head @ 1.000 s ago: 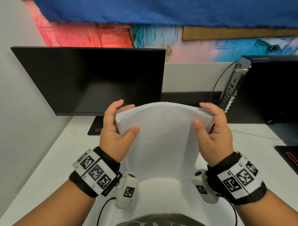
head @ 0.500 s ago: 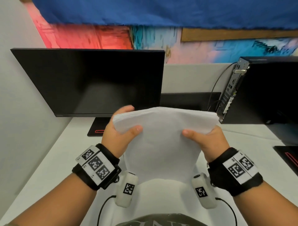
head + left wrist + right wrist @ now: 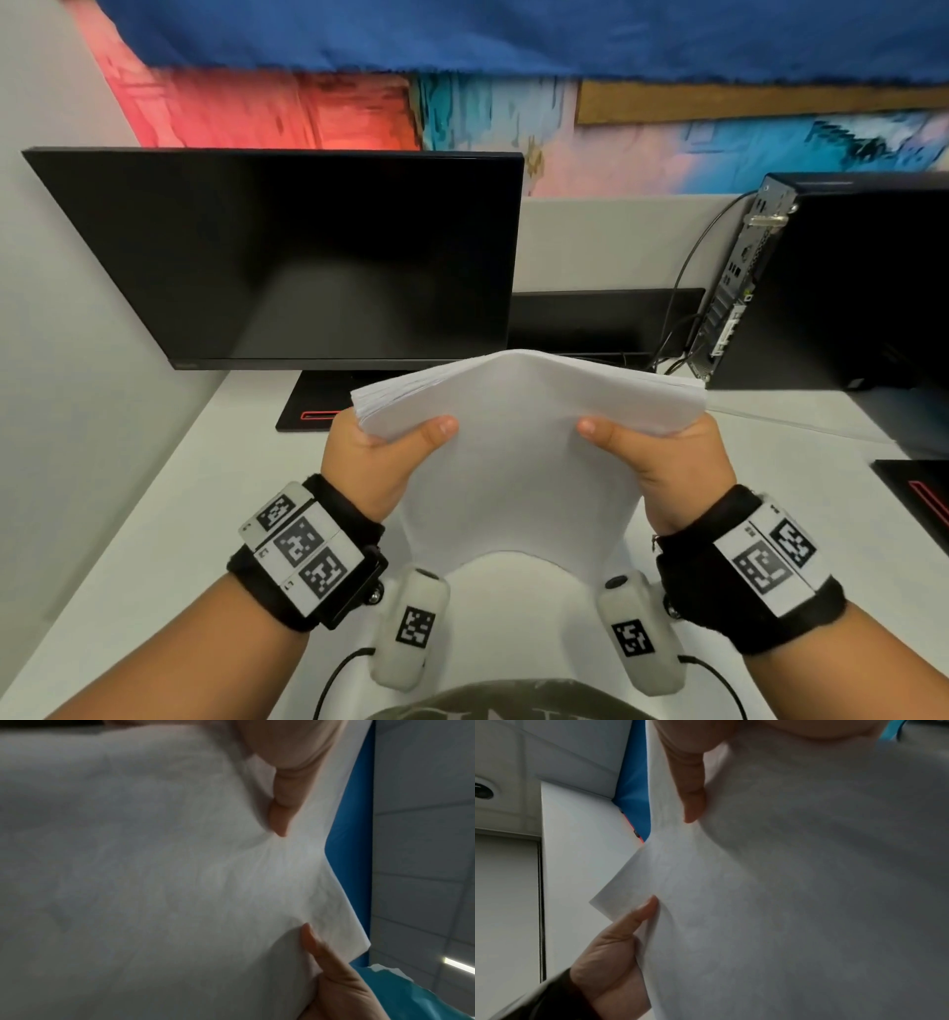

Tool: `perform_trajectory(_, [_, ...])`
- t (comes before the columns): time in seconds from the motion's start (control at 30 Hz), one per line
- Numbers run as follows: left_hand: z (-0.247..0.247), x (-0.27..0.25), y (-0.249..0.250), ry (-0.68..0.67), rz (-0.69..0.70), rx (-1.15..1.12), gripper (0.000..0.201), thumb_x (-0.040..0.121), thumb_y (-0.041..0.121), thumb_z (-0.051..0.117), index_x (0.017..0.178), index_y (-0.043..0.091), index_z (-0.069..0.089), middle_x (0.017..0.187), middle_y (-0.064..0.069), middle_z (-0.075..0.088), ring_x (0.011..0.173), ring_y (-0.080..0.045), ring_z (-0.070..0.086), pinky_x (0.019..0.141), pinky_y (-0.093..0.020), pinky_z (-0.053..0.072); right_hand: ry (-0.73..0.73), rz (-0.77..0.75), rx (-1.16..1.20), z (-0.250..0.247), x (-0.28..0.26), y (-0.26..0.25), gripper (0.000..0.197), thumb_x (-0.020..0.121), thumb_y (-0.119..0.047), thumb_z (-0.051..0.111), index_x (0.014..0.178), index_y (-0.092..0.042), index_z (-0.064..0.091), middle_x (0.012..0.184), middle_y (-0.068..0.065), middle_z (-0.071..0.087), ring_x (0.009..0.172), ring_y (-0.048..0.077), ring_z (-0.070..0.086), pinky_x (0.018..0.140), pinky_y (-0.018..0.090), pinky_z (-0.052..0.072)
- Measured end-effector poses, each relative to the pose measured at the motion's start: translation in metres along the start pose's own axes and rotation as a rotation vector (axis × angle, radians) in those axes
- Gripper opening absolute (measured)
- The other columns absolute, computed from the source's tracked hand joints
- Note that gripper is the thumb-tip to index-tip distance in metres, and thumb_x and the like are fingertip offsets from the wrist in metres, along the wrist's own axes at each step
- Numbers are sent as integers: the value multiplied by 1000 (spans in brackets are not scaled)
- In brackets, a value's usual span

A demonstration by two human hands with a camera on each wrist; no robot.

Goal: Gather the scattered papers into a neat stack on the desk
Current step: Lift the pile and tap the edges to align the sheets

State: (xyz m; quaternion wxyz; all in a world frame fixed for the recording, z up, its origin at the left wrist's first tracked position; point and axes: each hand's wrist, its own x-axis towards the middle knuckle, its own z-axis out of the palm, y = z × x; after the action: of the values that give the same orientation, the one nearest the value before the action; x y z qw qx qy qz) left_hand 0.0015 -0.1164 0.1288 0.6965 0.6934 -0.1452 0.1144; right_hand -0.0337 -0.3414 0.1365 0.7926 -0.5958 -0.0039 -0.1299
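Note:
A thick stack of white papers (image 3: 518, 442) stands on end over the white desk (image 3: 154, 539), bowed upward in the middle, its lower edge near my chest. My left hand (image 3: 377, 447) grips its left edge, thumb on the near face and fingers behind. My right hand (image 3: 652, 452) grips the right edge the same way. In the left wrist view the paper stack (image 3: 154, 882) fills the frame with my thumb (image 3: 285, 791) pressed on it. The right wrist view shows the paper stack (image 3: 795, 882) under my right thumb (image 3: 690, 785).
A dark monitor (image 3: 287, 257) stands at the back left on a black base (image 3: 313, 406). A black computer case (image 3: 847, 288) with cables sits at the back right. A black pad (image 3: 919, 493) lies at the right edge. A grey partition wall (image 3: 77, 308) bounds the left.
Both hands have slid down from the stack's top corners to its sides, fingers now hidden behind it. The stack's top has dropped lower and bows more.

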Motion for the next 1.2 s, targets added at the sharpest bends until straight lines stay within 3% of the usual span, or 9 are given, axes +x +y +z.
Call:
perform_trajectory(0.13, [-1,2,7,-29,5,-29,36,66,-5,74,94,16,67,84,13,75,82,-6,71,66,-18,54,-5,-44,-30,-1,-1,-5,30,57,0,72,80,-18,73,77,-4,76,72,12,72,60,22,56])
perform_trajectory(0.37, [-6,7,14,41,50,97,50,56,33,74,103,28,61,95,22,68,90,2,65,67,-11,51,7,-134,-62,3,0,-8,50,61,-11,80,107,-9,61,94,0,73,88,18,69,69,26,55])
perform_trajectory(0.53, [-5,6,23,77,130,142,44,57,34,68,96,48,54,96,20,62,85,1,62,66,-11,50,79,-157,-60,10,3,-22,29,62,-34,63,84,-16,60,72,-6,68,70,9,63,62,21,52])
perform_trajectory(0.63, [-2,6,30,117,120,85,37,58,37,60,94,43,56,85,26,66,79,1,63,65,-11,49,151,-151,-98,14,6,-28,49,63,-49,56,78,-2,57,69,5,55,65,11,54,56,16,45])
perform_trajectory(0.7, [1,6,33,123,109,73,31,62,33,60,92,38,56,79,32,65,74,7,62,62,-7,47,189,-134,-147,14,10,-32,46,79,-39,54,78,7,54,68,13,40,59,7,47,52,11,40])
perform_trajectory(0.8, [1,8,32,165,70,72,22,67,26,55,84,39,59,79,26,65,76,4,61,64,-11,46,206,-92,-266,8,19,-32,23,91,-17,48,69,-19,55,66,-4,49,53,-4,50,54,7,41])
perform_trajectory(0.9, [1,8,31,164,43,49,21,58,38,58,79,42,63,84,12,63,79,-13,61,66,-25,48,206,-73,-316,6,20,-33,25,90,-13,48,70,-26,53,69,-11,52,48,-12,51,50,1,38])
perform_trajectory(1.07, [-1,7,30,70,58,62,29,54,42,70,82,46,64,84,19,68,78,-4,66,61,-15,51,173,-69,-186,10,13,-36,13,85,-19,54,76,-10,56,56,-12,56,49,-6,52,47,6,41])
perform_trajectory(1.2, [-4,8,16,32,17,35,38,52,38,74,89,40,66,86,16,71,82,-2,67,64,-13,51,139,-44,-158,8,10,-31,17,71,-31,57,74,-15,58,52,-12,60,50,0,57,46,13,46])
